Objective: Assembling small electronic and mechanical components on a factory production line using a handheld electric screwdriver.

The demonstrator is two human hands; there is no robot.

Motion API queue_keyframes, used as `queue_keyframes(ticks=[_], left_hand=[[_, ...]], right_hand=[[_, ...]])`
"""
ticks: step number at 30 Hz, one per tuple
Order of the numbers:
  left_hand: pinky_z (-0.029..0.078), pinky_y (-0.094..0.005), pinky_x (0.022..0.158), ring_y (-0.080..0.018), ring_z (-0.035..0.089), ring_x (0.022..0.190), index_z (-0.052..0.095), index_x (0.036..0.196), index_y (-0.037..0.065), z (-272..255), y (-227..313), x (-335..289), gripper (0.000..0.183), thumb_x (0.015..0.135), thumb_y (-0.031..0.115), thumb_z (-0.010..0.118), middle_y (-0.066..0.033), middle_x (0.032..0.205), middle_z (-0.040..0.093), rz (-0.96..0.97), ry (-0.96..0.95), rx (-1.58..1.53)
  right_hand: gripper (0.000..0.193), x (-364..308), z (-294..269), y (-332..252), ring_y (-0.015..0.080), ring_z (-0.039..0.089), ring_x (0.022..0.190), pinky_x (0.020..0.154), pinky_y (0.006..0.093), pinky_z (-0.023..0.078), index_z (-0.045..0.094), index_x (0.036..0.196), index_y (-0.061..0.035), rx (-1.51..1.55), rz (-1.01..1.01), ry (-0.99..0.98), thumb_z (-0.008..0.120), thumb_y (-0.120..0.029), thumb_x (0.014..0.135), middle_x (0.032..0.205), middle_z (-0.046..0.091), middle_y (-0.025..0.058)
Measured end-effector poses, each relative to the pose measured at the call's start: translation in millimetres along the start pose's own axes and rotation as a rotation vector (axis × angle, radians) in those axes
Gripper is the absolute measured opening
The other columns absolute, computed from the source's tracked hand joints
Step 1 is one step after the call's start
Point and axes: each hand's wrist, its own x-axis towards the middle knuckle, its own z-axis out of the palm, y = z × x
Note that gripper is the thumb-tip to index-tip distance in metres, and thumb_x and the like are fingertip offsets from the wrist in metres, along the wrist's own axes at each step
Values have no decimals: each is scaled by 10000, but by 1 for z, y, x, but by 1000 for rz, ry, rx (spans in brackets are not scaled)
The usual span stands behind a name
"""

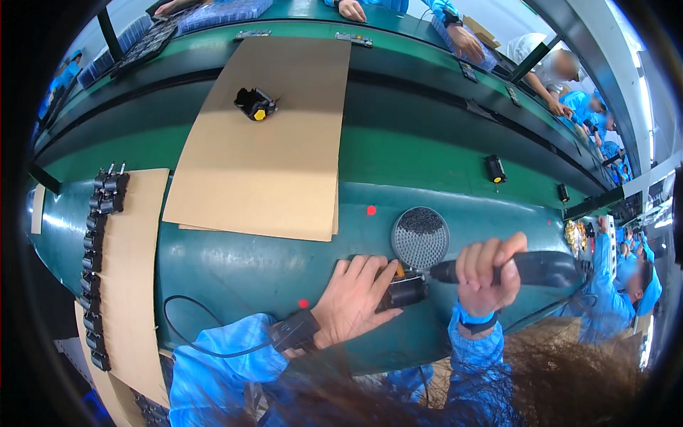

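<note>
The left hand (353,299) presses the small black part (404,290) on the green surface (235,263), just below the round screw dish (420,236). The right hand (487,274) is clenched around the electric screwdriver (526,269). If the left hand's grip loosens, the part may turn and the bit may slip.

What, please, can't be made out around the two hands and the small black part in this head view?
- Head view: the left hand covers most of the small black part; its shape stays unclear.
- The electric screwdriver tip is too small to show whether it touches the part.
- The right hand hides the tool's middle.
- The round dish holds dark bits too small to identify.
- Hair blurs the lower edge.
</note>
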Motion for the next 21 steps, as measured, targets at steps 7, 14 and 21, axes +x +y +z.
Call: queue_keyframes(ticks=[7, 14, 21], left_hand=[[398, -402, 894, -285, 489, 1143, 568, 1345, -6, 1, -3, 0, 729, 806, 432, 787, -118, 1239, 510, 14, -1, -27], [398, -399, 887, -284, 486, 1147, 570, 1353, -9, 2, -3, -2, 732, 808, 432, 780, -115, 1235, 511, 5, -2, -21], [400, -405, 898, -287, 488, 1144, 567, 1357, -10, 2, -4, -1, 736, 811, 437, 774, -115, 1235, 518, 11, 1, -20]], right_hand=[[211, -19, 21, 14, 152, 468, 504, 494, 333, 439, 477, 934, -42, 17, 117, -85, 682, -80, 900, 615, 495, 61], [198, -20, 20, 21, 157, 432, 489, 464, 336, 403, 456, 914, -57, -125, 155, -101, 635, -139, 908, 610, 455, 44], [197, -20, 22, 24, 155, 430, 496, 467, 332, 406, 444, 900, -56, -142, 154, -120, 630, -120, 894, 619, 463, 52]])
